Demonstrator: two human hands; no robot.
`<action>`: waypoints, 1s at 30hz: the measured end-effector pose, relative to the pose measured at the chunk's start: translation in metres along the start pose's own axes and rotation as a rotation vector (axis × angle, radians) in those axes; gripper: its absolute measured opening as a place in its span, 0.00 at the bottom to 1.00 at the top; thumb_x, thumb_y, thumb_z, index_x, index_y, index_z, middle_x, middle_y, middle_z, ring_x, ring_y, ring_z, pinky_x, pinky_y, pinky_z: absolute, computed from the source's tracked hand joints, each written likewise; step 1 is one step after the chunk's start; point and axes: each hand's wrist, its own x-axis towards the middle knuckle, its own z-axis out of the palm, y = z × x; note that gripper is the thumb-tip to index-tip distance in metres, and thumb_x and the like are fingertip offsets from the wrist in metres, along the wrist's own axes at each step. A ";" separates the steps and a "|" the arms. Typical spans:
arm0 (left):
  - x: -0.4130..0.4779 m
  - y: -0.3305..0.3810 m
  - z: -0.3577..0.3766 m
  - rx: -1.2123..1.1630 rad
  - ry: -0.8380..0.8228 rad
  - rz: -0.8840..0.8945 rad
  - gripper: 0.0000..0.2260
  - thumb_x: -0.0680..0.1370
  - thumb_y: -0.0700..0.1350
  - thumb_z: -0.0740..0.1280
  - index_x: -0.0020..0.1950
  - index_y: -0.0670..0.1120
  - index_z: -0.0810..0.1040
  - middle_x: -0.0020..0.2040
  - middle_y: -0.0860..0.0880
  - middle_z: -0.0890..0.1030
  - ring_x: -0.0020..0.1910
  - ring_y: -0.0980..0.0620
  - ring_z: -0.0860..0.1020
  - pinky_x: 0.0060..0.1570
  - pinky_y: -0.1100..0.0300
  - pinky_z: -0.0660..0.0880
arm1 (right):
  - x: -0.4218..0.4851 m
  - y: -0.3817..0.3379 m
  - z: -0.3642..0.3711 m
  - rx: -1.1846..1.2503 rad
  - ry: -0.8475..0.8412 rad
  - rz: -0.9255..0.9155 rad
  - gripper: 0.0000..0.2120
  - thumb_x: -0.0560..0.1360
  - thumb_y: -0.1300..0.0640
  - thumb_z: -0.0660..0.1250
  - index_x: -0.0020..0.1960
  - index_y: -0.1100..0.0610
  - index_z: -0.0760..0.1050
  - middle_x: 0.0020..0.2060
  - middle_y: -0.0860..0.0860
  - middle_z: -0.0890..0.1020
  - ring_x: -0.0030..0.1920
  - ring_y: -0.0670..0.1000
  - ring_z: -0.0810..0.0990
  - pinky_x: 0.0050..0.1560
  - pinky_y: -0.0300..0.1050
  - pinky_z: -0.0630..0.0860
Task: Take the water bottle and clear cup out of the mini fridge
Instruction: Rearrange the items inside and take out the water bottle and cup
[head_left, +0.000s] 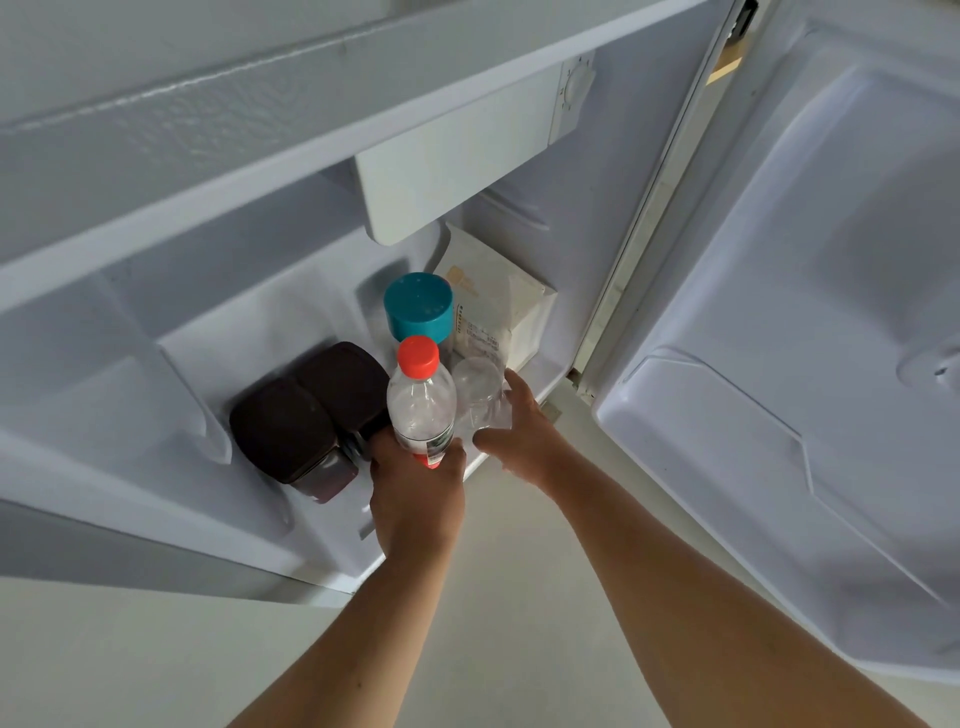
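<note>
looking at it, you're about halfway: your left hand (415, 499) is wrapped around the lower part of the water bottle (422, 402), red cap up, right at the front edge of the mini fridge (322, 545) floor, and your right hand (524, 431) is curled around the clear cup (480, 389) just beside it. both are gripped but neither looks clear of the opening yet, so what's left is pulling them out past the teal-capped container (418, 306), the dark jars (306, 415) and the white carton (498, 306).
</note>
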 end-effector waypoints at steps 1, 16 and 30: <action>0.000 0.000 0.000 -0.003 -0.004 -0.003 0.28 0.74 0.54 0.77 0.66 0.45 0.69 0.60 0.42 0.82 0.59 0.37 0.81 0.53 0.49 0.74 | -0.001 -0.002 -0.005 0.053 -0.061 0.055 0.54 0.63 0.50 0.71 0.83 0.39 0.46 0.80 0.48 0.61 0.70 0.59 0.74 0.56 0.57 0.81; 0.003 0.001 -0.006 0.034 -0.039 -0.027 0.26 0.74 0.54 0.75 0.66 0.48 0.70 0.61 0.44 0.82 0.60 0.36 0.80 0.55 0.49 0.74 | 0.008 -0.049 -0.014 0.227 -0.006 0.300 0.47 0.56 0.31 0.76 0.69 0.49 0.70 0.55 0.51 0.81 0.53 0.54 0.81 0.55 0.55 0.80; -0.005 -0.007 -0.020 0.070 -0.208 0.141 0.26 0.70 0.54 0.75 0.64 0.55 0.69 0.48 0.57 0.78 0.48 0.47 0.78 0.45 0.57 0.70 | -0.018 -0.036 -0.003 0.499 -0.018 0.282 0.33 0.68 0.42 0.75 0.70 0.47 0.69 0.59 0.57 0.81 0.58 0.59 0.82 0.61 0.61 0.78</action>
